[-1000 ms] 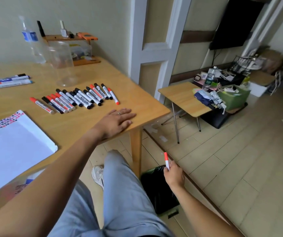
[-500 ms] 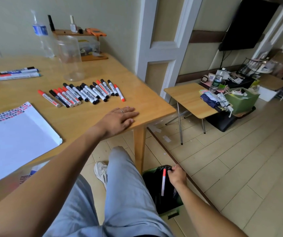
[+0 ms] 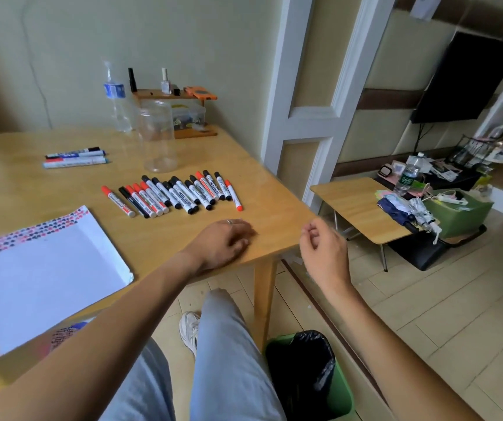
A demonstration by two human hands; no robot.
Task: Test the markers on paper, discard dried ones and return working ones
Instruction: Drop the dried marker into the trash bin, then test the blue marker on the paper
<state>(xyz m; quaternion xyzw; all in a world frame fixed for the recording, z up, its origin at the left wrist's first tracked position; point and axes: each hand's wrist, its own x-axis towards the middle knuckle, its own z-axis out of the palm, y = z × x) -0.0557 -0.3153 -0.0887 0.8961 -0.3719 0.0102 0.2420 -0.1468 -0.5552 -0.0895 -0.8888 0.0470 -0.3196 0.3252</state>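
Our right hand (image 3: 324, 253), loosely curled and empty since dropping the red marker into the bin (image 3: 308, 373) lower centre, rises toward the counter (image 3: 262, 189), left hand (image 3: 224, 243) flat, markers (image 3: 173, 192) centre awaiting tests.

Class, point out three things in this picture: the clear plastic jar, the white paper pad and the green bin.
Clear plastic jar (image 3: 156, 138), head view, on the middle of its wall.
White paper pad (image 3: 47, 271), head view, on its blank centre.
Green bin (image 3: 343, 387), head view, on its right rim.
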